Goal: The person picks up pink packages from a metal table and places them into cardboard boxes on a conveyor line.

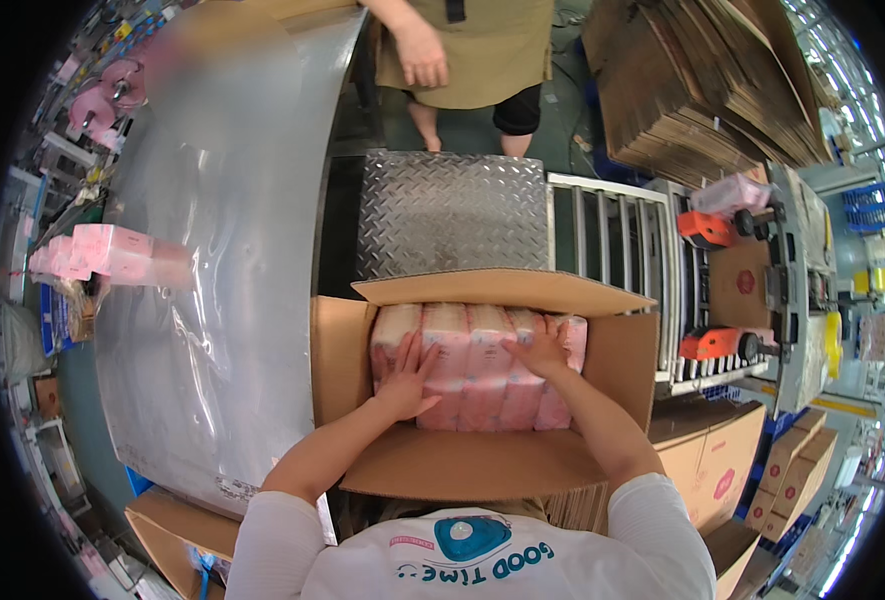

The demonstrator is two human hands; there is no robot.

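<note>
An open cardboard box (472, 465) stands in front of me with its flaps folded outward. Pink and white plastic-wrapped packs (474, 355), which look like soft tissue packs, fill it in rows. My left hand (404, 382) lies on the packs at the left side, palm down with fingers spread. On the right side, my right hand (542, 355) presses on the tops of the packs, its fingers apart. Neither hand is wrapped round a pack.
A metal table (242, 330) runs along the left, carrying more pink packs (112, 252). Beyond the box lies a diamond-plate platform (452, 215); a person (467, 55) stands behind it. To the right are a roller conveyor (607, 225), a machine with orange parts (707, 343) and stacked flat cartons (707, 85).
</note>
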